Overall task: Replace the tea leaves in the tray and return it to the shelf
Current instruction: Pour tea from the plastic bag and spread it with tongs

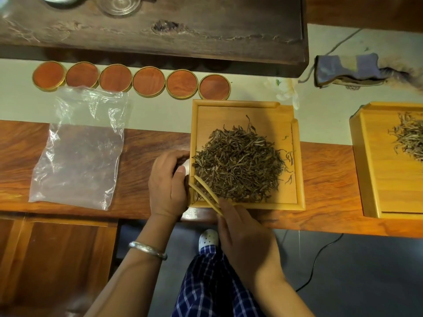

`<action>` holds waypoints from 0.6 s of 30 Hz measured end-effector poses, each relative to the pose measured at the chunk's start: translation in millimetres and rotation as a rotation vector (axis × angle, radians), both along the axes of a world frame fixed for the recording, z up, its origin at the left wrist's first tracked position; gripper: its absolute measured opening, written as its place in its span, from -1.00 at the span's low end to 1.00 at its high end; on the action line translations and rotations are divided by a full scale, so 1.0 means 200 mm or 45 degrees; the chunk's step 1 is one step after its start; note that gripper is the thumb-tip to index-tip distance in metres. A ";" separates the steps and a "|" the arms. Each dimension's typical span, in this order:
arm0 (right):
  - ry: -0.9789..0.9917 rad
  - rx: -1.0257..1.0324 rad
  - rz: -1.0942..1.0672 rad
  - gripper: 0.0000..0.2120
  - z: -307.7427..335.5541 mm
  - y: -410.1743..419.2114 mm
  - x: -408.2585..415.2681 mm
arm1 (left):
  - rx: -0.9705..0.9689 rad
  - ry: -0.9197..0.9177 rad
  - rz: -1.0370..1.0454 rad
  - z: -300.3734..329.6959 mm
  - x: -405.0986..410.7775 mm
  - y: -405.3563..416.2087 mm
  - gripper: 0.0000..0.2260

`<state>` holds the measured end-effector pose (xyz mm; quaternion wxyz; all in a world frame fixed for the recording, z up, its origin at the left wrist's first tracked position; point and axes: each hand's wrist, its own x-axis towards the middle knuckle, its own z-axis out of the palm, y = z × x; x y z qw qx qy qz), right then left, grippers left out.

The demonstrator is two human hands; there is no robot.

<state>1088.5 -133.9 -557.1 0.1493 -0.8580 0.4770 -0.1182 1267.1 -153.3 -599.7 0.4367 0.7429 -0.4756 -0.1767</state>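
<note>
Bamboo tray [297, 170] lying flat on the worktop [146, 145], partly on its pale centre strip and partly on its red-brown wooden edge nearest the person. A loose heap of dark tea leaves [238, 165] fills the middle of the tray; a few stray leaves lie toward the tray's right rim. The left hand [168, 181] is curled around the tray's left rim, thumb against the edge, steadying it. The right hand [242, 243] pinches a pair of bamboo tongs [204, 191] whose tips reach into the tray's near-left corner, at the edge of the heap.

Progress, as judged: leaves are in the tray and are being tidied or gathered; whether these are the old leaves or the fresh ones cannot be told. The return to the shelf is not yet done, and no shelf is in view.

Surroundings, relative to the tray: left of it, an empty, crumpled clear plastic bag [80, 147]; beyond its far rim, a row of six round wooden coasters [131, 79] and a dark wooden slab [160, 28]; to its right, well apart, a second tray [370, 170] holding paler leaves; beyond its far-right corner, a grey cloth [348, 69]. Nothing rests on the tray's rims to hinder lifting.
</note>
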 end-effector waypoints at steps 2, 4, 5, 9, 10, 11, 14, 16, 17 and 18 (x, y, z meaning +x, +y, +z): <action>-0.037 -0.008 -0.011 -0.67 0.00 -0.01 -0.03 | -0.003 0.000 0.002 0.00 0.00 0.00 -0.65; -0.077 -0.008 -0.022 -0.74 0.01 -0.02 -0.05 | 0.000 -0.004 -0.005 0.00 0.00 0.00 -0.65; -0.107 0.001 -0.038 -0.77 0.02 -0.02 -0.05 | 0.007 0.001 -0.007 0.00 0.00 0.00 -0.64; -0.146 0.018 -0.077 -0.72 0.06 -0.07 0.00 | 0.076 0.011 0.003 0.02 0.00 0.00 -0.64; -0.108 0.006 -0.073 -0.75 0.07 -0.08 0.03 | 0.091 -0.001 -0.001 0.02 0.00 0.00 -0.68; -0.067 0.009 -0.076 -0.77 0.08 -0.09 0.05 | 0.102 -0.018 -0.007 0.02 0.00 0.00 -0.71; -0.018 0.060 -0.120 -0.78 0.08 -0.12 0.09 | 0.124 -0.072 -0.014 0.03 -0.01 -0.01 -0.73; -0.031 0.066 -0.142 -0.74 0.08 -0.14 0.09 | 0.139 -0.101 -0.010 0.03 -0.02 -0.01 -0.73; -0.046 0.069 -0.149 -0.72 0.08 -0.14 0.09 | 0.148 -0.114 -0.008 0.03 -0.02 -0.02 -0.74; -0.056 0.072 -0.155 -0.72 0.09 -0.14 0.08 | 0.154 -0.128 -0.008 0.03 -0.02 -0.02 -0.74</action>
